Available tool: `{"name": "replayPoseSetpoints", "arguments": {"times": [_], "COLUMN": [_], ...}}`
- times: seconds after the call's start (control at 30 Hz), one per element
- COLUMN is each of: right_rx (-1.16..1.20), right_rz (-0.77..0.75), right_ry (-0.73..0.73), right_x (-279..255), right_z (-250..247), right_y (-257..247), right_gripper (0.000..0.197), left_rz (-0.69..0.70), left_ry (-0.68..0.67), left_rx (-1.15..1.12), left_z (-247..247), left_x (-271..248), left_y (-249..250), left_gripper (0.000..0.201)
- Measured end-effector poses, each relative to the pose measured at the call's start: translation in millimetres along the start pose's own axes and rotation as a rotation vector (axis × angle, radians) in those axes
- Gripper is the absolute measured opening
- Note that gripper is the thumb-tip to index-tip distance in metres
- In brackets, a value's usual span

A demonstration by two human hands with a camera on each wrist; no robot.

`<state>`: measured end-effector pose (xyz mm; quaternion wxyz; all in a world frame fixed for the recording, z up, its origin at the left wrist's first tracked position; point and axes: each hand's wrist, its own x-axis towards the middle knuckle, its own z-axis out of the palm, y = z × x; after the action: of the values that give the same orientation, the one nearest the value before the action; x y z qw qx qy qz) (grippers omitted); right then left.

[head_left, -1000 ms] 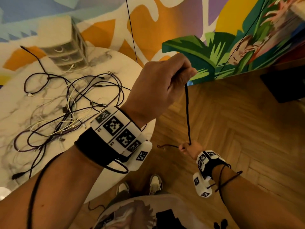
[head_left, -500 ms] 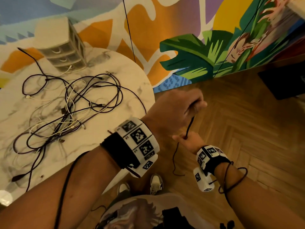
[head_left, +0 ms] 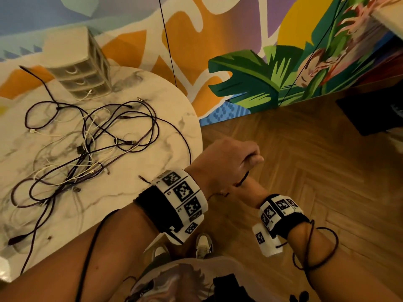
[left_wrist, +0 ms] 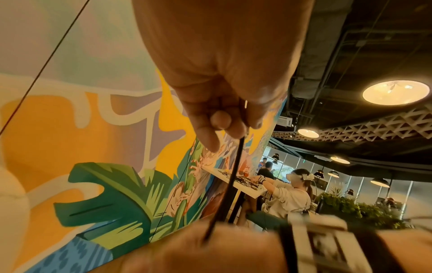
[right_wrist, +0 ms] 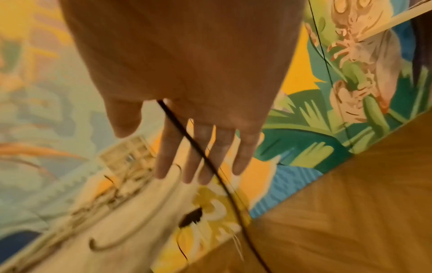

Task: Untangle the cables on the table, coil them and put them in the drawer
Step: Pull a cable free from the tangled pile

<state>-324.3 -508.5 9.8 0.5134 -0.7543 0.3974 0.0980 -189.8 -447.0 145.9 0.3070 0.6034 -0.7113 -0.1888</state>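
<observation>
Black and white cables (head_left: 87,144) on a grey-veined white marble table (head_left: 135,197); herringbone brown floor (head_left: 316,171).

The head view looks down at the table (head_left: 178,118); both wrist views look closely past fingers (left_wrist: 210,133) toward the mural (right_wrist: 315,147).

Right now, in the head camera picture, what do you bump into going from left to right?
Tangled cables on the marble table → left hand gripping a black cable → right wrist band → dark box on the wooden floor.
</observation>
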Motion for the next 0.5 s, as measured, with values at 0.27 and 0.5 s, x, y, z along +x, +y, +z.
{"name": "replayPoseSetpoints", "arguments": {"times": [0.27, 0.5], "right_rx": [0.395, 0.344], "right_rz": [-0.362, -0.189], "right_ry": [0.061, 0.088], "right_x": [-15, 1], "right_z": [-10, 5], "right_y": [-68, -51], "right_gripper": [0.022, 0.050], "left_rz": [-0.212, -0.678], "left_ry": [-0.033, -0.239], "left_rx": [-0.113, 0.156], "left_z": [12, 19], "left_x": [-26, -105], "left_y": [-16, -118], "left_gripper": [0.018, 0.024]}}
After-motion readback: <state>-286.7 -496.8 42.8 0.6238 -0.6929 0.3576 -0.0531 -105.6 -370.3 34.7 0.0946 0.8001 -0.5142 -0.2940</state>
